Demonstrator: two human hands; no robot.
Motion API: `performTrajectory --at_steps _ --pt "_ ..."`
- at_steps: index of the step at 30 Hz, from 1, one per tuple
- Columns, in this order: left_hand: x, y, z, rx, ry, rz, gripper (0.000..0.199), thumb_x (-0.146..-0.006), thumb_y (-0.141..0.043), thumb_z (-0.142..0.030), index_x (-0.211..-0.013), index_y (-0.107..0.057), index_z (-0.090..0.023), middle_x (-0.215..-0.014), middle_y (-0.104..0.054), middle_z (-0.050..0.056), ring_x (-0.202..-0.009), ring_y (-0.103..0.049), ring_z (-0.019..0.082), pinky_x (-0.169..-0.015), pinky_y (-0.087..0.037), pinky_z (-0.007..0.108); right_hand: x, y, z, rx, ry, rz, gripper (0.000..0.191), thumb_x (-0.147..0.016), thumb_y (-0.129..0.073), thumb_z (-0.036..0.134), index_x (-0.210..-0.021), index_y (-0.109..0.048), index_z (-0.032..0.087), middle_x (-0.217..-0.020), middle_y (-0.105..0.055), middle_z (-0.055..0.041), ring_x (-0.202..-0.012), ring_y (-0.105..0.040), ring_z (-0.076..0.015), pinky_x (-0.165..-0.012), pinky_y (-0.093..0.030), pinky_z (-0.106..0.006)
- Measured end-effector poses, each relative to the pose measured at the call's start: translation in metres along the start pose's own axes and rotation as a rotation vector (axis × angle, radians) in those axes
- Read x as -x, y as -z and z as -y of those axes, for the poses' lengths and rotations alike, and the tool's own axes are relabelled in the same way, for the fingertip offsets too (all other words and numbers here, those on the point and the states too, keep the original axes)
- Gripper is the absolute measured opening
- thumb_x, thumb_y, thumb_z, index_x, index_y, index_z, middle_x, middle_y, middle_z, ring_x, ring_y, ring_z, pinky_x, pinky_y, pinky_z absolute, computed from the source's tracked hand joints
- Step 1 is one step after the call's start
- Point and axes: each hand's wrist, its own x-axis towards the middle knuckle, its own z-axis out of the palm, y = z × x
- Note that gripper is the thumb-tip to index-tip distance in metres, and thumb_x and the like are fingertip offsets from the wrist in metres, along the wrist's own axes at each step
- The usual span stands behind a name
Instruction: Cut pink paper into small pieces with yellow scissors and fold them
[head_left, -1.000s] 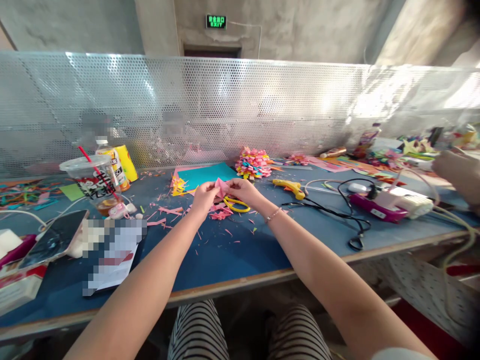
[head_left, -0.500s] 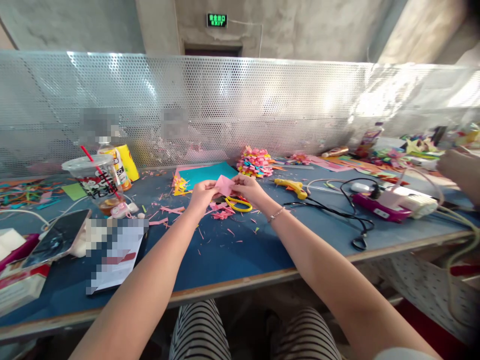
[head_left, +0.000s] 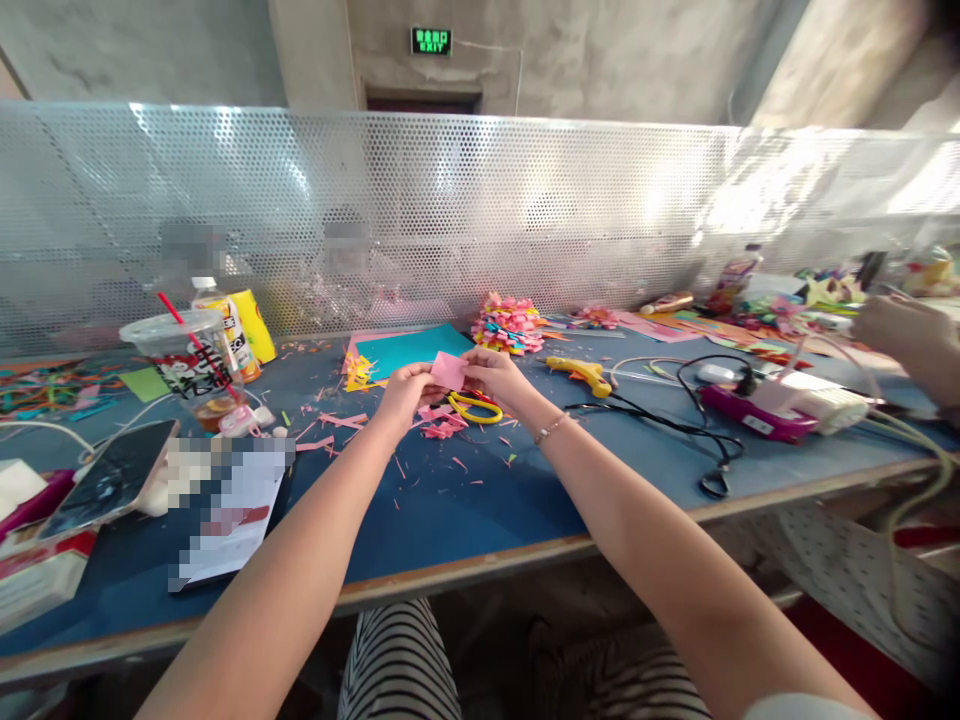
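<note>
A small piece of pink paper (head_left: 448, 371) is held up between my two hands above the blue table. My left hand (head_left: 407, 391) pinches its left edge, and my right hand (head_left: 491, 374) grips the opposite edge. Just below the paper lie scissors with yellow handles (head_left: 480, 408), their blades hidden. Pink paper scraps (head_left: 442, 428) are scattered around them. Behind my hands rest a teal sheet (head_left: 412, 350), some yellow paper strips (head_left: 360, 372) and a heap of folded pink, yellow and blue paper pieces (head_left: 508, 322).
To the right lie a yellow glue gun (head_left: 581, 373), black cables and a purple power strip (head_left: 757, 415). A lidded plastic cup (head_left: 191, 365), a phone (head_left: 112, 475) and a tablet (head_left: 240, 520) occupy the left. Another person's hand (head_left: 900, 330) is at far right. A perforated metal screen (head_left: 450, 220) stands behind.
The pink paper has turned slightly and looks squarer in my fingers. Both hands stay in nearly the same place. The other person's hand at far right has shifted a little left.
</note>
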Motion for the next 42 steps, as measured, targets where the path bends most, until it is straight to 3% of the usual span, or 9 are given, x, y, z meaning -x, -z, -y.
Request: performTrajectory --at_steps 8,15,21,25,30,42 --pt "0.0006 -0.0023 0.0034 -0.074 -0.063 -0.026 0.011 -0.059 -0.061 -0.013 -0.07 -0.063 -0.015 -0.069 -0.065 0.002 -0.06 -0.059 0.012 -0.058 -0.052 0.025 -0.0012 0.0018 -0.0042 0.237 0.09 0.039 0.021 -0.062 -0.065 0.026 -0.079 -0.06 0.015 -0.069 -0.059 0.0013 -0.06 -0.054 -0.0082 -0.057 -0.045 -0.021" --pt "0.0027 0.0002 -0.0001 0.079 -0.018 0.035 0.016 -0.058 -0.059 -0.007 -0.072 -0.061 -0.015 -0.064 -0.063 0.0 -0.059 -0.06 0.01 -0.063 -0.053 0.024 0.0006 -0.0007 -0.005 0.126 0.033 0.043 0.019 -0.058 -0.067 0.023 -0.075 -0.061 0.016 -0.067 -0.058 0.0031 -0.057 -0.053 -0.0068 -0.054 -0.045 -0.019" --pt "0.0035 0.0043 -0.0055 0.172 0.043 0.087 0.018 -0.06 -0.049 -0.004 -0.071 -0.061 -0.013 -0.064 -0.063 0.003 -0.062 -0.063 0.012 -0.068 -0.054 0.028 0.0018 -0.0014 -0.0002 -0.016 -0.021 0.016 0.014 -0.058 -0.067 0.02 -0.071 -0.066 0.015 -0.073 -0.065 -0.002 -0.067 -0.06 -0.0114 -0.068 -0.051 -0.025" --pt "0.0032 0.0037 -0.0055 0.209 0.043 0.075 0.007 -0.069 -0.051 -0.015 -0.069 -0.058 -0.013 -0.062 -0.062 0.002 -0.06 -0.063 0.012 -0.067 -0.054 0.028 0.004 -0.0039 0.0035 -0.055 -0.043 0.059 0.015 -0.061 -0.067 0.024 -0.071 -0.068 0.013 -0.076 -0.067 -0.0053 -0.07 -0.062 -0.0134 -0.073 -0.052 -0.026" --pt "0.0045 0.0009 -0.0029 0.091 -0.039 0.039 0.02 -0.059 -0.07 -0.015 -0.071 -0.054 -0.015 -0.064 -0.062 0.0 -0.058 -0.062 0.01 -0.066 -0.053 0.026 0.0042 -0.0055 0.0014 0.067 0.021 0.067 0.025 -0.059 -0.072 0.031 -0.078 -0.067 0.015 -0.075 -0.067 -0.0033 -0.069 -0.061 -0.0122 -0.07 -0.051 -0.026" --pt "0.0037 0.0016 -0.002 0.089 -0.036 0.043 0.02 -0.061 -0.069 -0.012 -0.075 -0.056 -0.015 -0.063 -0.063 0.0 -0.057 -0.062 0.01 -0.061 -0.052 0.023 0.0012 -0.0025 -0.0017 0.196 0.107 0.04 0.023 -0.063 -0.068 0.029 -0.083 -0.065 0.017 -0.074 -0.064 -0.0011 -0.065 -0.059 -0.01 -0.064 -0.05 -0.024"
